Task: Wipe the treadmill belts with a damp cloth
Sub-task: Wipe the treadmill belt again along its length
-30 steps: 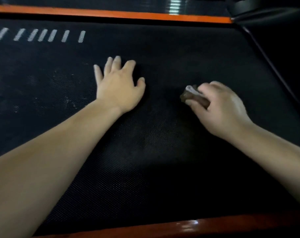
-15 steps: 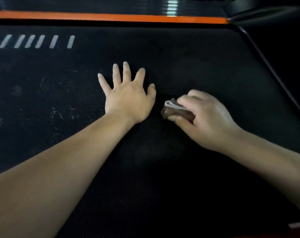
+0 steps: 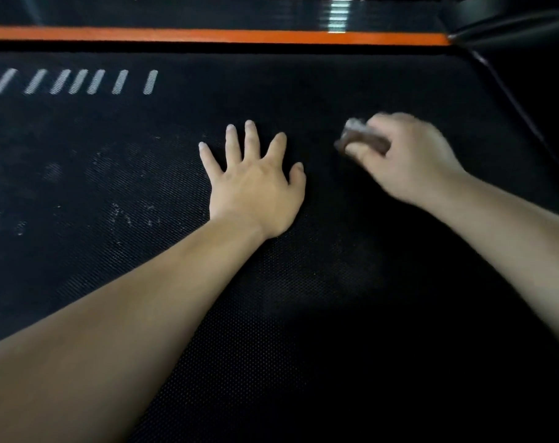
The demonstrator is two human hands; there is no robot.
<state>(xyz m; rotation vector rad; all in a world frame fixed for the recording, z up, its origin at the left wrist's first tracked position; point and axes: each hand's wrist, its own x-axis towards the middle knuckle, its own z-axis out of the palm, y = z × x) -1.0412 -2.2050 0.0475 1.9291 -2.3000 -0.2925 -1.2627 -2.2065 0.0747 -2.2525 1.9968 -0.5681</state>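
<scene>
Wiping the treadmill belt [image 3: 303, 298]: I hold the cloth [image 3: 359, 137] bunched in my right hand [image 3: 409, 158], right of centre.
The damp wad looks soft and light, best held bunched. My curled fingers [image 3: 356, 151] wrap it from above, while my left hand [image 3: 256, 187] lies flat just left, fingers spread.

Dim scene, glare patch on far rail [image 3: 339, 14], motion blur on right hand [image 3: 409, 158], dark lower right corner
</scene>
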